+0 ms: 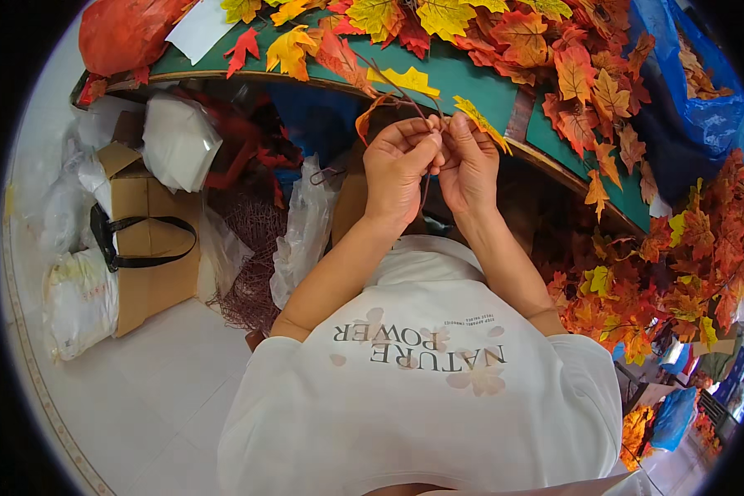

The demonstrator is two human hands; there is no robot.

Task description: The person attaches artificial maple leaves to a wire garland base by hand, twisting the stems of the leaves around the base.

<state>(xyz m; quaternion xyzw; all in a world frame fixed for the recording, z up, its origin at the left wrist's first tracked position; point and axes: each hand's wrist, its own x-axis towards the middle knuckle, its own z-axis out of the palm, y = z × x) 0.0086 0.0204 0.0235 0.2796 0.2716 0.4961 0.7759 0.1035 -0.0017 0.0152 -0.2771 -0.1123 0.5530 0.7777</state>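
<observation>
My left hand [397, 174] and my right hand [469, 165] meet just off the table's near edge. Between their pinched fingertips runs a thin brown artificial stem [424, 194], its lower end hanging below the hands. A yellow artificial leaf [481, 124] sticks out beside my right fingers, and an orange leaf [365, 122] curls next to my left fingers. Past the fingertips, the stem's upper part reaches over the table, close to another yellow leaf [409, 80]. My fingers hide the point where the stem is gripped.
On the green table [463, 62] lie loose yellow and red leaves, with a heap of orange leaves [583, 83] at right. A red bag [128, 37] sits far left. Below stand a cardboard box [153, 248] and brown stems [252, 256]. Leaf garlands [678, 273] and a blue bag [694, 99] fill the right.
</observation>
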